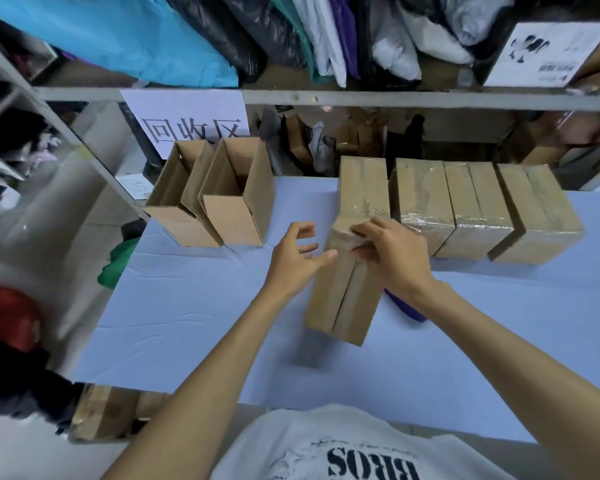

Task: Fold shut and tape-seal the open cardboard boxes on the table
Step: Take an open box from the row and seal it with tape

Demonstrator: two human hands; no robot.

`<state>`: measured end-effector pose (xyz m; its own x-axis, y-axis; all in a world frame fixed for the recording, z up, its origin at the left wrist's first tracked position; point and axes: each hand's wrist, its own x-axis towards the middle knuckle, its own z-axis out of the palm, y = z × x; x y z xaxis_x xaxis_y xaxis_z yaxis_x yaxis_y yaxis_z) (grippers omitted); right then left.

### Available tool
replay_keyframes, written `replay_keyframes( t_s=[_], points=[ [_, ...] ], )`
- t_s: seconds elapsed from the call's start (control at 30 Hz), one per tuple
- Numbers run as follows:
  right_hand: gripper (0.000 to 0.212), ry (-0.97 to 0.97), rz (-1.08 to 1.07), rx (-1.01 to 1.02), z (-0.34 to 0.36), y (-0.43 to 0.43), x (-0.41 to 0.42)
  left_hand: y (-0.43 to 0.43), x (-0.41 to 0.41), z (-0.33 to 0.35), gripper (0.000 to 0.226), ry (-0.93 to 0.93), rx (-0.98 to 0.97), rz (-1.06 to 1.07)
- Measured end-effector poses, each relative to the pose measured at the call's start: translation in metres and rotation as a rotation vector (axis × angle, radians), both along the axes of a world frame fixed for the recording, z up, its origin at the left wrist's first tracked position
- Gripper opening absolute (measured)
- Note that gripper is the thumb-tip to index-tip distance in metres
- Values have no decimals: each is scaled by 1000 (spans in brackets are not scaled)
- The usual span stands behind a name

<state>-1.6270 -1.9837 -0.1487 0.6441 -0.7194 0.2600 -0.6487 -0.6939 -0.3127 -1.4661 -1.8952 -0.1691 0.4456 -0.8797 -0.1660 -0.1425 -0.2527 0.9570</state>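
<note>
A closed cardboard box (pixel 343 299) lies in the middle of the table, clear tape running over its far top edge. My right hand (pixel 392 254) pinches that taped edge with thumb and fingers. My left hand (pixel 297 258) hovers just left of the box with fingers spread and loosely bent, thumb tip near the box's side, holding nothing. Two open boxes (pixel 236 202) (pixel 177 199) stand at the back left with flaps up. Several taped boxes (pixel 478 209) sit in a row at the back right.
The table (pixel 187 323) wears a pale blue cloth. A purple object (pixel 404 308) peeks out under my right forearm. A shelf rail (pixel 361 97) with bags and a paper sign (pixel 194 123) runs behind. Red and black items (pixel 7 317) lie off the left edge.
</note>
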Motion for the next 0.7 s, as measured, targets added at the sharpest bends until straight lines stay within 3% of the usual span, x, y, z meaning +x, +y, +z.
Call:
replay_keyframes(
  t_s=[0.1,0.17,0.37,0.5,0.6,0.7],
  points=[
    [26,-130,-212,155,12,-7,-6,11,13,-1,17,-106,5,-13],
    [27,-222,-311,312,11,-12,-12,18,16,-1,15,-72,-29,10],
    [33,-429,-450,786,-27,-18,-19,32,17,3,56,114,-146,59],
    [32,-597,-532,1037,-44,-17,-23,40,21,-8,103,166,-113,-4],
    [33,-568,-569,1100,-49,-15,-26,42,25,-15,123,44,-15,-159],
    [37,-388,-522,1026,-47,-7,-26,40,21,-16,121,-93,-14,-88]
  ],
)
